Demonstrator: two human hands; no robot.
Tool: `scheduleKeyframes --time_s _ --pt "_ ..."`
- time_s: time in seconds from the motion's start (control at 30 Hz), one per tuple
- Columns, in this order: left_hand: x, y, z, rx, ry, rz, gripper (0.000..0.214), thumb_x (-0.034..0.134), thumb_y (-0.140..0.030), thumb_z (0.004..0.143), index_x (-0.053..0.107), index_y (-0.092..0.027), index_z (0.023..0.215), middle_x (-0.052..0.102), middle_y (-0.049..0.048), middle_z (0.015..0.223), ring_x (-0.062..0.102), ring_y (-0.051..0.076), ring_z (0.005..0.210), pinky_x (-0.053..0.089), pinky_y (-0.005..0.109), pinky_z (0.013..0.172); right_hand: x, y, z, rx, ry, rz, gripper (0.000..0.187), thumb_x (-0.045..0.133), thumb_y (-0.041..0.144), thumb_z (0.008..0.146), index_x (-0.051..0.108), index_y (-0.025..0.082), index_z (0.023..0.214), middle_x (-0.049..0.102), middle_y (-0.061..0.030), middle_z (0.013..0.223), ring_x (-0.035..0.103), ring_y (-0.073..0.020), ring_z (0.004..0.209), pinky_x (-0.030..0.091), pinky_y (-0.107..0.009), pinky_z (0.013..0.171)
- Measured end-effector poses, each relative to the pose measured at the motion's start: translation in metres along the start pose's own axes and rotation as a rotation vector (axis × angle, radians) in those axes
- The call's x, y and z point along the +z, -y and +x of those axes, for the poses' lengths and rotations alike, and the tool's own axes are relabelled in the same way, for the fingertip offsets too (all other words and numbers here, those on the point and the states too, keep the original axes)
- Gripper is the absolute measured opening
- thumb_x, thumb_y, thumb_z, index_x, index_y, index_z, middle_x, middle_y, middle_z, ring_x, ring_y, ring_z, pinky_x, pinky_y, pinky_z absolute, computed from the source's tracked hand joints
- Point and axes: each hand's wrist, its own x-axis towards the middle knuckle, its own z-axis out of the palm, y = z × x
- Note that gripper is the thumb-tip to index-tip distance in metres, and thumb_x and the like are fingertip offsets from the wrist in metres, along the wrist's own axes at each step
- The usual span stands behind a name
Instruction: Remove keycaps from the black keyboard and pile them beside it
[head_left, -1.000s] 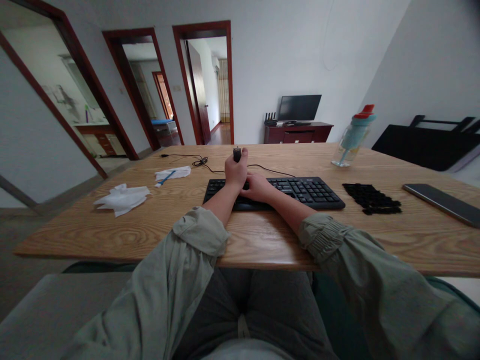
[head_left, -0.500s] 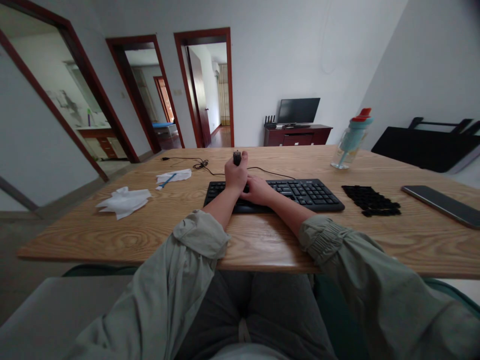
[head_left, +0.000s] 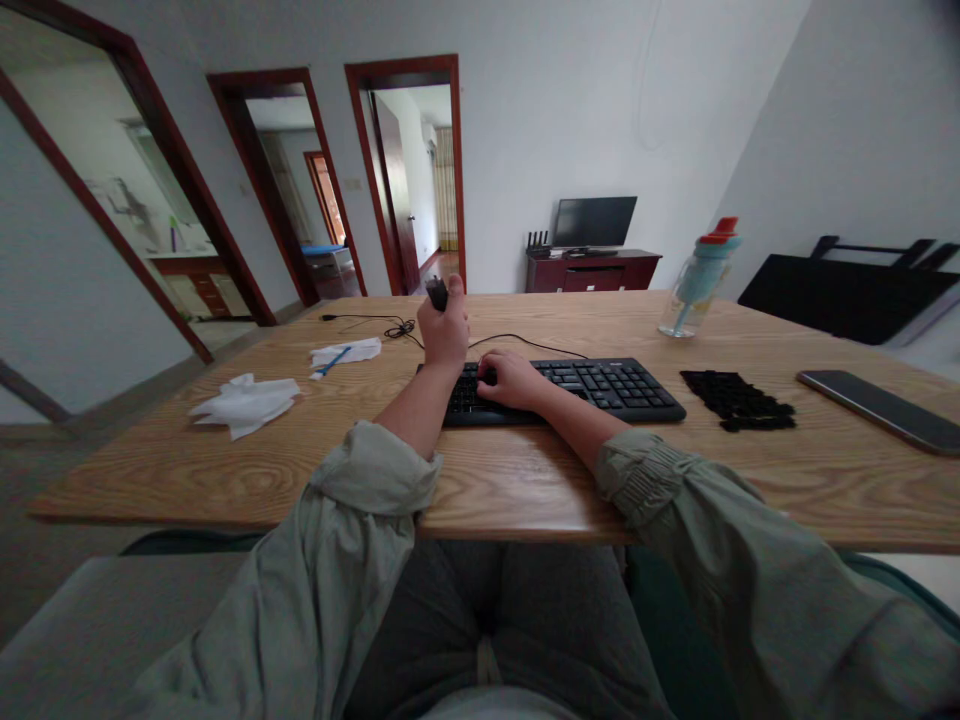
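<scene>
A black keyboard lies on the wooden table before me. My left hand is raised above the keyboard's left end, closed around a dark, stubby-handled tool whose top end sticks up past the thumb; its lower end is hidden. My right hand rests on the keyboard's left-middle part with fingers curled in toward the thumb. Something dark shows between thumb and fingers, too small to name. Right of the keyboard sits a flat patch of small black pieces, laid close together like keycaps.
White tissues lie on the left, with a small blue stick on another tissue behind. A coiled black cable is near the far edge. A bottle stands at the back right, and a phone lies at the right.
My left hand has lifted up and to the left with the dark tool, away from the right hand. My right hand stays nearly in place on the keyboard.
</scene>
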Motion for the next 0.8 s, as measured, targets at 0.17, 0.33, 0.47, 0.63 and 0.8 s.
scheduleKeyframes --time_s 0.17,0.33,0.47,0.63,0.8 --pt "-0.032 -0.004 0.017 0.032 -0.040 -0.054 0.054 0.058 -0.067 0.079 0.039 -0.021 0.058 0.032 -0.0074 0.042 0.033 0.006 0.033 0.026 0.023 0.034 -0.002 -0.005 -0.004 -0.029 0.004 -0.003 0.026 0.065 0.029 0.075 0.066 0.016 0.097 0.067 -0.0094 0.106 0.060 -0.0219 0.103 0.044 -0.035 0.095" --pt "-0.050 0.000 0.025 0.039 -0.053 0.007 0.054 0.058 -0.066 0.079 0.036 -0.022 0.056 0.032 -0.0073 0.041 0.034 0.006 0.032 0.028 0.023 0.033 -0.004 -0.012 -0.007 -0.112 -0.004 -0.001 0.026 0.063 0.033 0.082 0.070 0.017 0.102 0.068 -0.0094 0.111 0.060 -0.0223 0.107 0.043 -0.036 0.098" --pt "-0.050 0.005 0.023 0.041 -0.049 0.049 0.055 0.057 -0.065 0.081 0.036 -0.021 0.055 0.032 -0.0067 0.041 0.036 0.006 0.033 0.028 0.023 0.034 -0.005 -0.013 -0.004 -0.169 0.022 -0.007 0.023 0.059 0.033 0.088 0.072 0.018 0.100 0.069 -0.0081 0.111 0.062 -0.0212 0.104 0.044 -0.036 0.098" --pt "-0.047 0.005 0.016 0.043 -0.004 0.061 0.053 0.058 -0.064 0.080 0.038 -0.021 0.057 0.034 -0.0068 0.042 0.036 0.006 0.033 0.027 0.023 0.034 -0.010 -0.005 -0.003 -0.173 0.059 -0.122 0.023 0.057 0.030 0.090 0.073 0.018 0.102 0.069 -0.0086 0.109 0.059 -0.0221 0.105 0.041 -0.037 0.099" --pt "-0.046 0.004 0.013 0.039 0.013 0.058 0.052 0.059 -0.064 0.079 0.038 -0.021 0.059 0.034 -0.0071 0.043 0.036 0.006 0.034 0.027 0.023 0.034 -0.012 0.005 -0.006 -0.124 0.079 -0.182 0.023 0.056 0.028 0.090 0.070 0.015 0.104 0.067 -0.0103 0.107 0.057 -0.0233 0.105 0.042 -0.037 0.097"
